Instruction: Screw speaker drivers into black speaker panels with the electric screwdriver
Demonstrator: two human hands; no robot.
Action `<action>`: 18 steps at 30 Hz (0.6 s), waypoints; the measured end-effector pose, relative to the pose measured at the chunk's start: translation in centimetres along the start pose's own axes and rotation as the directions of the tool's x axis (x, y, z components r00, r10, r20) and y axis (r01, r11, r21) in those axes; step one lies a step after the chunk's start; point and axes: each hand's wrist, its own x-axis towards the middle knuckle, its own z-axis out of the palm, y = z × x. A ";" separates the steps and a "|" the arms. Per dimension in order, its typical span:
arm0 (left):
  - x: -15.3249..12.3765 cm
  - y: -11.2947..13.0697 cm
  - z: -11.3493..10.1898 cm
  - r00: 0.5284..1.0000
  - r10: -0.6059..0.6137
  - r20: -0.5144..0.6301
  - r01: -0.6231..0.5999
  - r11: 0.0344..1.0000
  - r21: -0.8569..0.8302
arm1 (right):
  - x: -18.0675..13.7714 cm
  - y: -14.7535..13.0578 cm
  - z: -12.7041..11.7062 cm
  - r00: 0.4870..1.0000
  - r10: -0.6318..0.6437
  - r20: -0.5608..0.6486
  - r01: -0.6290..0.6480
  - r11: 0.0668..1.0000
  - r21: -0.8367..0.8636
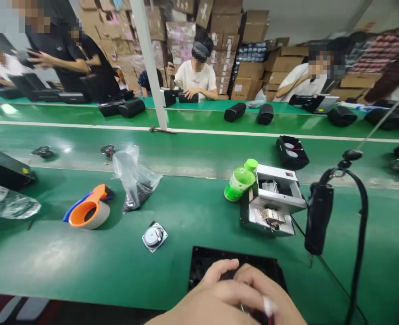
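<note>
A black plastic panel [202, 262] with round holes lies on the green bench at the near edge. My left hand [209, 295] rests on top of it with its fingers curled down onto the panel. My right hand [270, 302] is pressed against the left one, fingers closed, with a small white bit showing between them that I cannot name. A small round silver speaker [154, 236] lies loose on the bench just left of the panel.
An orange tape dispenser [88, 210], a plastic bag [133, 176], a green bottle [240, 180], an open grey box [274, 201] and a hanging black tool [317, 216] on a cable stand around. A belt [199, 149] runs beyond; several people work at the far side.
</note>
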 end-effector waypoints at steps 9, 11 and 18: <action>-8.9 5.6 -5.5 0.844 0.412 -0.343 -0.185 0.824 0.536 | -2.6 0.5 -6.9 0.991 0.018 -0.135 -0.070 0.919 -0.387; -9.5 6.1 -8.2 0.688 0.564 -0.457 -0.115 0.707 0.698 | -3.1 0.9 -7.5 0.997 0.042 -0.059 -0.065 0.878 -0.474; -7.8 1.7 -18.6 0.584 0.606 -0.540 0.428 0.335 0.839 | -2.2 1.2 -6.0 0.992 0.085 0.089 -0.012 0.785 -0.619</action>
